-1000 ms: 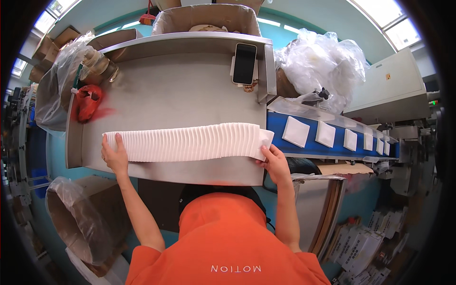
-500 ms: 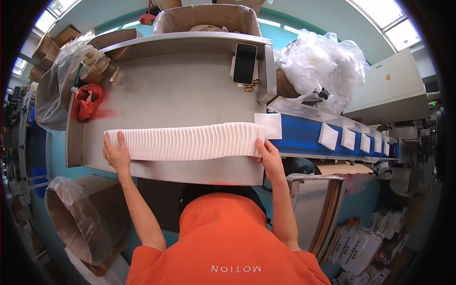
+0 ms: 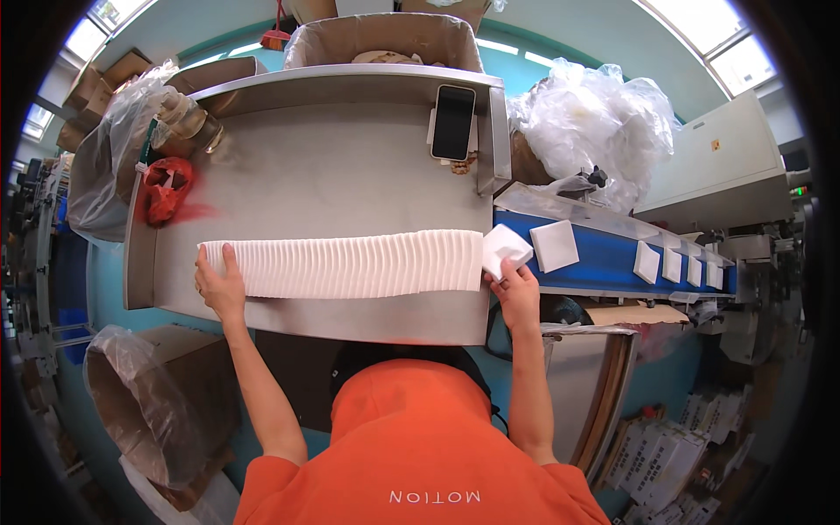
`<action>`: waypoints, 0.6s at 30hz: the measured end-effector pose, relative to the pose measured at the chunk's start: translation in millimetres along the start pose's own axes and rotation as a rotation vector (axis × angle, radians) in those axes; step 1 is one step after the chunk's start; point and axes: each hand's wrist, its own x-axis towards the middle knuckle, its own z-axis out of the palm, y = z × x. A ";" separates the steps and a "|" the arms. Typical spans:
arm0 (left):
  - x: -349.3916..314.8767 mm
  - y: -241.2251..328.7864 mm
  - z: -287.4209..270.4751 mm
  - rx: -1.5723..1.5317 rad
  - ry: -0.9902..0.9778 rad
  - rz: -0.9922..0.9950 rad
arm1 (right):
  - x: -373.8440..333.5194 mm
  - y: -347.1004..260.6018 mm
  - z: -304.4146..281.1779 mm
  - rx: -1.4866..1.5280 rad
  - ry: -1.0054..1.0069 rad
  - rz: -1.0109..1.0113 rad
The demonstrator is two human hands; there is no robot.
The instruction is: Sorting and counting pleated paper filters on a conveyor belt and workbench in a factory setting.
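Note:
A long row of white folded squares [image 3: 350,264], soft and napkin-like, stands on edge across the near part of the metal table. My left hand [image 3: 220,284] grips the row's left end, its thumb and fingers around the end squares. Just past the row's right end, my right hand [image 3: 518,293] pinches a single white square [image 3: 507,248], tilted and slightly bent, where the table meets the blue conveyor belt [image 3: 604,260]. Another white square [image 3: 555,245] lies flat on the belt beside it, and several more trail off to the right.
The metal table [image 3: 341,175] has raised edges. On it are a phone [image 3: 453,122] at the back right, a red plastic bag [image 3: 166,190] and a clear container [image 3: 188,122] at the left. Cardboard boxes [image 3: 162,394] and clear plastic bags [image 3: 604,114] stand around it.
My right hand has left the row's right end and moved slightly right, now with one square in its fingers. The squares on the belt have shifted right. My left hand stays at the row's left end.

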 end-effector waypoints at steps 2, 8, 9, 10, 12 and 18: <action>-0.8 0.3 1.8 -0.004 -0.005 0.008 | 2.5 -4.1 3.5 0.108 0.033 -0.006; -4.2 7.8 2.3 0.011 -0.007 -0.036 | -18.7 3.1 38.9 -0.356 -0.175 -0.168; -4.3 8.0 2.1 0.021 0.001 -0.057 | -14.5 5.4 32.9 -0.196 -0.176 -0.062; -4.7 8.5 2.6 0.020 0.004 -0.060 | -13.1 6.2 23.2 -0.063 -0.191 0.049; -5.8 9.4 4.9 0.019 0.020 -0.062 | -17.5 -0.7 7.3 -0.178 -0.217 0.152; -6.5 14.1 7.8 0.024 -0.006 -0.077 | -10.2 0.3 16.1 -0.122 -0.042 -0.025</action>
